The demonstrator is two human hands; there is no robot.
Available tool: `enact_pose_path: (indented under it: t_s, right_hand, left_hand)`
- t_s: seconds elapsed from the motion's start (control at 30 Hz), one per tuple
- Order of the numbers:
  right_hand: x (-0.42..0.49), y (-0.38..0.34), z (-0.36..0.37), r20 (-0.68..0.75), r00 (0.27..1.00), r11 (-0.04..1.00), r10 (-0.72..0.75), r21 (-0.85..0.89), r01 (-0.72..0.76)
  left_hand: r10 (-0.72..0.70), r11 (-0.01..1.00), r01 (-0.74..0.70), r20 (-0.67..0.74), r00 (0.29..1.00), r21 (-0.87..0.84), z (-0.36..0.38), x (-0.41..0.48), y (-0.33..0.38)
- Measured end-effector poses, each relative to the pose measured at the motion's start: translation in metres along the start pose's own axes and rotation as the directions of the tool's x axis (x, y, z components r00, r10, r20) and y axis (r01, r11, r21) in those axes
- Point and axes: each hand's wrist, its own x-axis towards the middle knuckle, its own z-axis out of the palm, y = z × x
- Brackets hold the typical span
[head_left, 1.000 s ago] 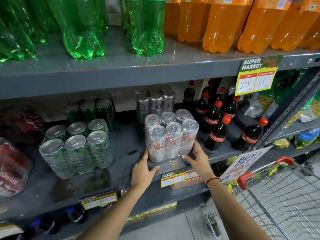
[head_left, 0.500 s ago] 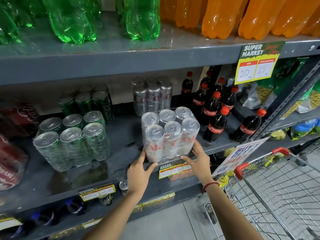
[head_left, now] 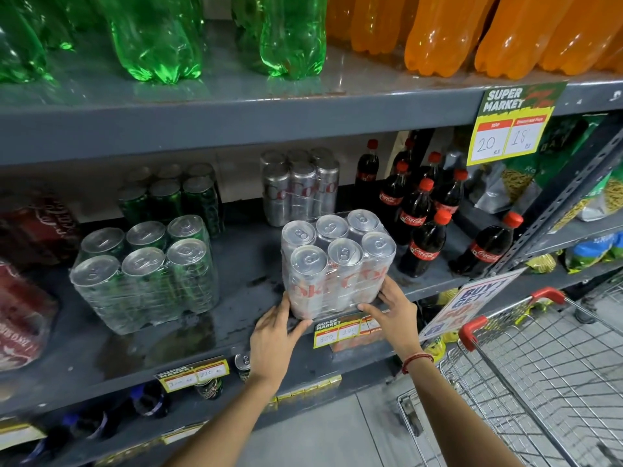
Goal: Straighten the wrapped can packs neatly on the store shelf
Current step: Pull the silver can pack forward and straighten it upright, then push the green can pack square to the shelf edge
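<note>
A shrink-wrapped pack of silver cans [head_left: 337, 264] stands at the front edge of the grey middle shelf [head_left: 236, 298]. My left hand [head_left: 274, 338] presses its lower left corner, and my right hand [head_left: 392, 311] cups its lower right side. A second silver pack [head_left: 300, 187] stands further back. To the left sits a wrapped pack of green cans [head_left: 145, 271], slightly skewed, with another green pack [head_left: 172, 197] behind it. Red wrapped packs [head_left: 23, 311] lie at the far left.
Small cola bottles [head_left: 418, 217] stand right of the silver pack. Large green and orange bottles [head_left: 438, 32] fill the upper shelf. Price tags [head_left: 347, 332] hang on the shelf edge. A wire trolley [head_left: 539, 372] with red handles stands at my right.
The silver pack has slid forward to the shelf's front edge and shifted slightly, with both hands staying on its lower corners.
</note>
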Motion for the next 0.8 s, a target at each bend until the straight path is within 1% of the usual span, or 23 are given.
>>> enact_pose_path:
  t_s: [0.1,0.17,0.23,0.27,0.33,0.37,0.4,0.43,0.5,0.57,0.63,0.67,0.7,0.73,0.77,0.8]
  right_hand:
    - [-0.005,0.001,0.005,-0.032,0.998,0.999,0.049,-0.019,-0.050]
    - [-0.015,-0.004,0.015,-0.126,0.989,0.996,0.083,-0.016,-0.086]
    - [-0.027,-0.014,0.033,-0.265,0.957,0.993,0.116,0.024,-0.113]
    - [-0.035,-0.020,0.043,-0.337,0.929,0.988,0.150,0.079,-0.131]
    - [-0.053,-0.037,0.069,-0.433,0.866,0.955,0.251,0.254,-0.149]
    - [-0.063,-0.046,0.083,-0.446,0.848,0.933,0.288,0.329,-0.144]
    - [-0.072,-0.055,0.098,-0.440,0.848,0.920,0.297,0.369,-0.131]
    - [-0.081,-0.063,0.114,-0.416,0.863,0.914,0.286,0.389,-0.116]
    - [-0.095,-0.079,0.144,-0.321,0.913,0.901,0.252,0.422,-0.101]
    - [-0.100,-0.096,0.169,-0.210,0.957,0.908,0.200,0.406,-0.101]
    - [-0.094,-0.114,0.188,-0.084,0.982,0.919,0.167,0.374,-0.124]
    - [-0.088,-0.121,0.195,-0.014,0.988,0.930,0.155,0.339,-0.141]
    - [-0.081,-0.127,0.202,0.061,0.988,0.946,0.140,0.287,-0.152]
    - [-0.071,-0.129,0.210,0.137,0.982,0.962,0.129,0.223,-0.158]
    - [-0.061,-0.130,0.216,0.205,0.970,0.976,0.129,0.147,-0.161]
    - [-0.051,-0.128,0.223,0.260,0.957,0.985,0.132,0.073,-0.155]
  left_hand:
    - [-0.004,1.000,0.004,0.032,0.999,0.003,-0.003,-0.002,0.002]
    - [-0.024,0.998,0.026,0.038,0.999,-0.057,-0.008,-0.005,0.003]
    - [-0.062,0.980,0.072,0.062,0.996,-0.183,-0.015,-0.005,0.001]
    - [-0.076,0.967,0.093,0.078,0.994,-0.239,-0.021,-0.006,-0.002]
    - [-0.123,0.944,0.130,0.044,0.991,-0.303,-0.034,-0.009,-0.015]
    - [-0.170,0.927,0.164,0.013,0.985,-0.337,-0.042,-0.011,-0.024]
    - [-0.232,0.901,0.206,-0.023,0.972,-0.381,-0.052,-0.014,-0.033]
    - [-0.302,0.866,0.247,-0.059,0.951,-0.435,-0.063,-0.017,-0.044]
    - [-0.440,0.797,0.310,-0.147,0.886,-0.519,-0.084,-0.023,-0.068]
    - [-0.538,0.778,0.344,-0.274,0.797,-0.526,-0.106,-0.029,-0.091]
    - [-0.620,0.749,0.403,-0.340,0.707,-0.526,-0.124,-0.033,-0.114]
    - [-0.653,0.728,0.444,-0.332,0.681,-0.522,-0.131,-0.033,-0.125]
    - [-0.687,0.698,0.496,-0.288,0.667,-0.517,-0.136,-0.031,-0.137]
    - [-0.707,0.666,0.535,-0.212,0.674,-0.520,-0.139,-0.028,-0.148]
    - [-0.700,0.647,0.562,-0.110,0.706,-0.515,-0.143,-0.024,-0.158]
    - [-0.658,0.657,0.561,-0.022,0.752,-0.503,-0.146,-0.019,-0.167]
